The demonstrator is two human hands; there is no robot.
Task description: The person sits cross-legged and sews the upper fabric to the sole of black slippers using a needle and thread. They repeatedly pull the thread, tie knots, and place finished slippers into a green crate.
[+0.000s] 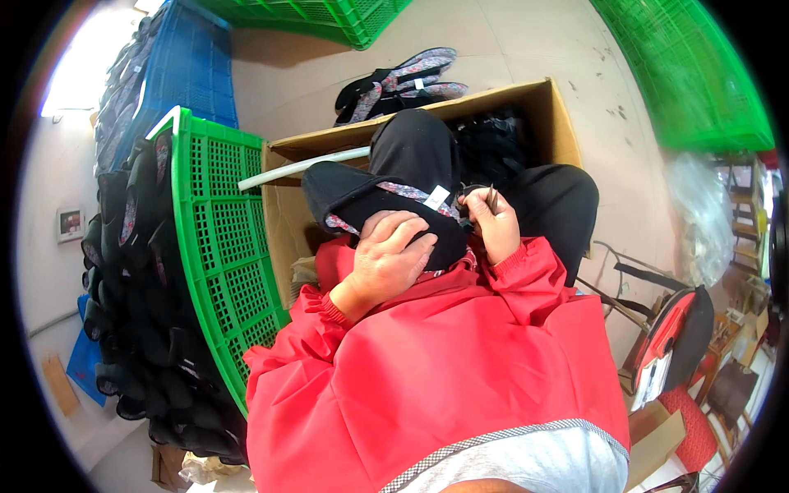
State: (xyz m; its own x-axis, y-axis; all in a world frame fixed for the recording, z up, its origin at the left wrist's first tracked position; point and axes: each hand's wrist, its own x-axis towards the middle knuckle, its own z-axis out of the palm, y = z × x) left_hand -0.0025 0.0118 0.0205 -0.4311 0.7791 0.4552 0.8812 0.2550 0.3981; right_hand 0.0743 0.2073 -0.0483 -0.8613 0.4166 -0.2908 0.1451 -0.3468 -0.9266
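A black cloth shoe [333, 189] with a flowered lining rests across my lap, and a white tag [436, 197] shows at its lining. My left hand [385, 259] presses over the near side of the shoe with its fingers curled round it. At the shoe's right end, my right hand [496, 230] is closed on a small dark pointed tool that looks like thread snips [491, 197], points up. The fingertips of the right hand and part of the shoe's right end are hidden.
An open cardboard box [567, 131] with black items inside stands at my knees. Beyond it lie several flower-lined shoes [399, 86]. Many black shoes [131, 329] are stacked at left behind a green crate [222, 238]. Another green crate [699, 74] stands far right; a pale tube [304, 168] crosses the box.
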